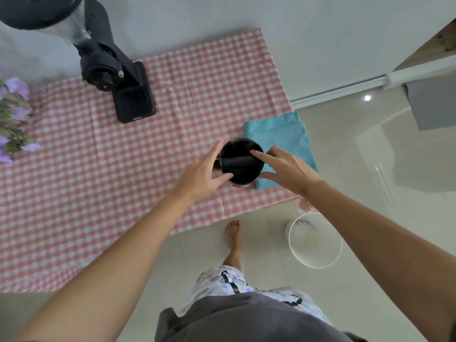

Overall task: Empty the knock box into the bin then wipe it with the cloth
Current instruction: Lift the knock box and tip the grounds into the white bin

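The knock box is a round black tub with a padded bar across its mouth. It stands on the pink checked tablecloth near the table's right front corner. My left hand clasps its left side, thumb at the near rim and fingers round the far side. My right hand holds the right side, with the index finger lying on the bar. A folded teal cloth lies right of the box, partly under my right hand. The white bin stands on the floor below the table corner, part of its rim hidden by my right forearm.
A black coffee grinder stands at the back of the table, left of the box. Purple flowers are at the left edge. My bare foot is on the tiled floor beside the bin. A white wall runs behind the table.
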A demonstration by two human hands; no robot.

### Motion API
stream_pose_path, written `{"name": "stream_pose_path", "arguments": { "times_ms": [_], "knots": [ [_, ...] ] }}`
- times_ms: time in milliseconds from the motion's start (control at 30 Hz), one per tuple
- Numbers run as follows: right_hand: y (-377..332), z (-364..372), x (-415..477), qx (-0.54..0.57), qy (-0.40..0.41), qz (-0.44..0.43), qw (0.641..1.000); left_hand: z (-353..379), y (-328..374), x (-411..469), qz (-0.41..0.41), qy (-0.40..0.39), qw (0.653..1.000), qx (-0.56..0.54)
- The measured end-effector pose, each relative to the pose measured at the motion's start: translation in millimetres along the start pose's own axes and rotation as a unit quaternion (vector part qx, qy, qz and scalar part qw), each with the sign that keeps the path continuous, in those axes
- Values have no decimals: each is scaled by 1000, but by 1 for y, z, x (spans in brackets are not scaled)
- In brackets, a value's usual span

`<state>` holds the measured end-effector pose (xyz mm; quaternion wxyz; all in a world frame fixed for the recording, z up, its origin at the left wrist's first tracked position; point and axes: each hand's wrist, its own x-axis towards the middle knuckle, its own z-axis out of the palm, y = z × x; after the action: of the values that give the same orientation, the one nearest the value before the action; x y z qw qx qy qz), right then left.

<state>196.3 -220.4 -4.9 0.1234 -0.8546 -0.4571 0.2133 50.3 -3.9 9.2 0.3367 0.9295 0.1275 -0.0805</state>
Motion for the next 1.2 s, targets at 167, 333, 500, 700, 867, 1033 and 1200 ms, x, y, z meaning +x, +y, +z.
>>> {"name": "stream_pose_path", "arguments": {
  "times_ms": [167,333,500,700,867,1033,1200],
  "knots": [
    [32,-4,-73,7,26,20,999,35,59,-1,-44,4,990,-134],
    [63,-8,-167,9,75,51,996,84,119,-10,-83,-60,963,-248],
    [100,0,-274,20,93,96,991,155,191,-35,-92,-145,923,-343],
    [134,17,-392,31,136,116,983,232,265,-70,-137,-240,858,-432],
    [170,49,-444,40,147,115,982,299,288,-72,-183,-319,803,-469],
    [222,114,-453,56,135,138,980,373,266,-47,-228,-350,772,-478],
    [270,198,-439,80,141,181,970,442,221,-10,-227,-376,788,-432]
  ]
}}
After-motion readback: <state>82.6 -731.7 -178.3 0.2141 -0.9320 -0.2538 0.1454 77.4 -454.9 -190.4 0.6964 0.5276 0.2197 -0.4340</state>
